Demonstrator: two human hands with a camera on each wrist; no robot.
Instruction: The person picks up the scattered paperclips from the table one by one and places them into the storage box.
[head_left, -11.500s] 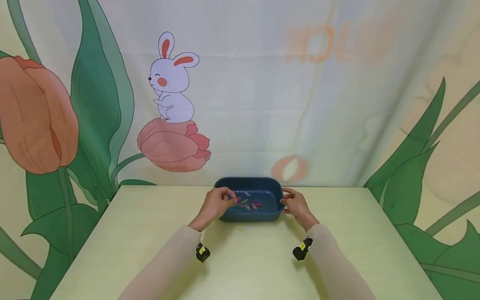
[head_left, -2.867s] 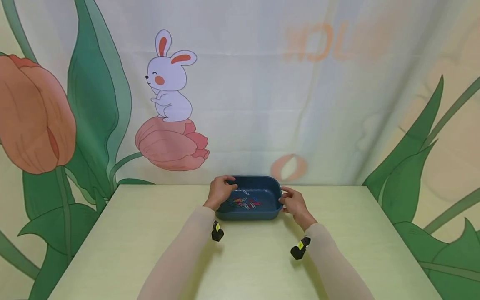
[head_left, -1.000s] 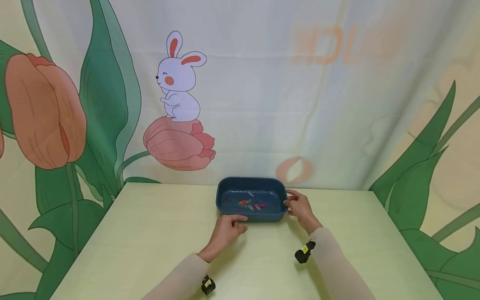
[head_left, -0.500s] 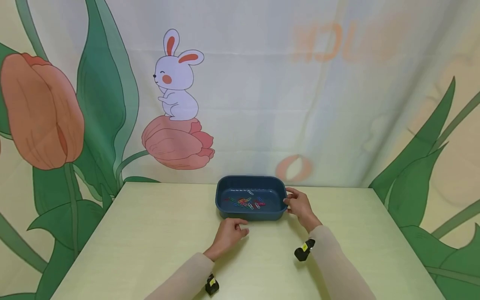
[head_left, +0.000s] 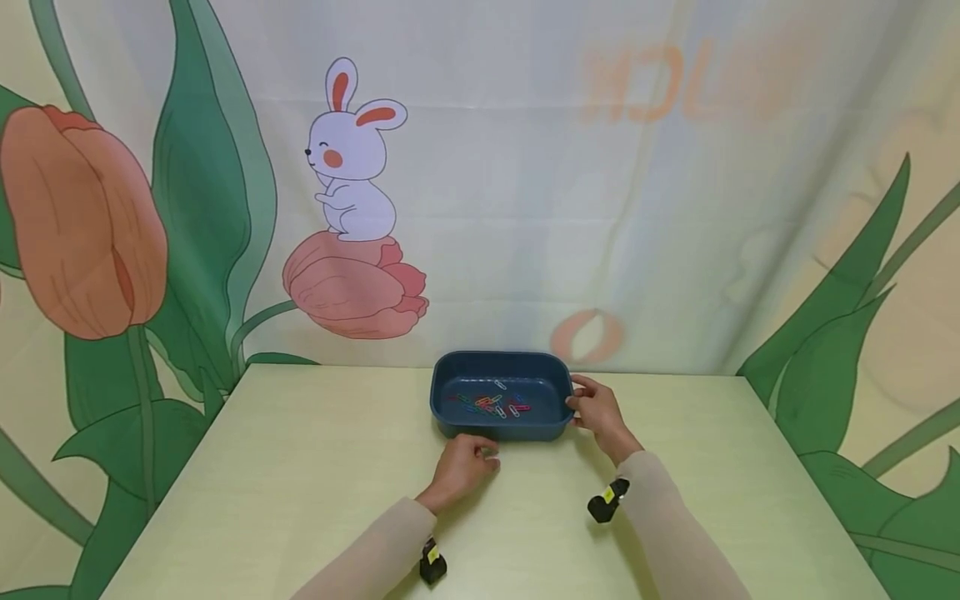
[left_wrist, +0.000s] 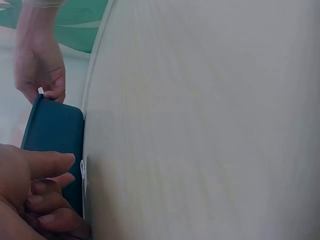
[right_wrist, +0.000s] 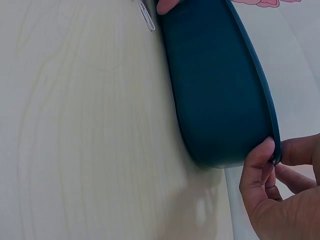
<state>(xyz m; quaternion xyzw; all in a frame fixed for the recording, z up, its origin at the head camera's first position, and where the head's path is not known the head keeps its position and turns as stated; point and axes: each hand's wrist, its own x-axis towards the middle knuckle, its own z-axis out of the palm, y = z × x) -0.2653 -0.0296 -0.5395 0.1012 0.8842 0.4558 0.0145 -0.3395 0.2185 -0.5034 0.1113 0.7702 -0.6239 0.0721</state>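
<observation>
A dark blue plastic bin (head_left: 457,432) stands near the table's back edge, with several coloured paper clips (head_left: 491,403) scattered over its floor. My right hand (head_left: 597,415) grips its right end, thumb and fingers pinching the rim (right_wrist: 265,100). In front of the bin, low over the tabletop, is my left hand (head_left: 461,468). Its thumb and forefinger are apart, on either side of a white paper clip (left_wrist: 83,169) lying beside the bin's front wall. The right wrist view shows that white clip (right_wrist: 146,16) too, just off a left fingertip (right_wrist: 167,5).
The pale wooden table (head_left: 300,467) extends to both sides and toward me. Close behind it hangs a printed curtain (head_left: 480,208) with a rabbit and tulips. Small black cameras (head_left: 432,562) sit on both wrists.
Earlier my left hand held a pink clip over the bin; later it came out to the front. Over the last second it edges right, finger gap narrowing. The right hand stays on the rim.
</observation>
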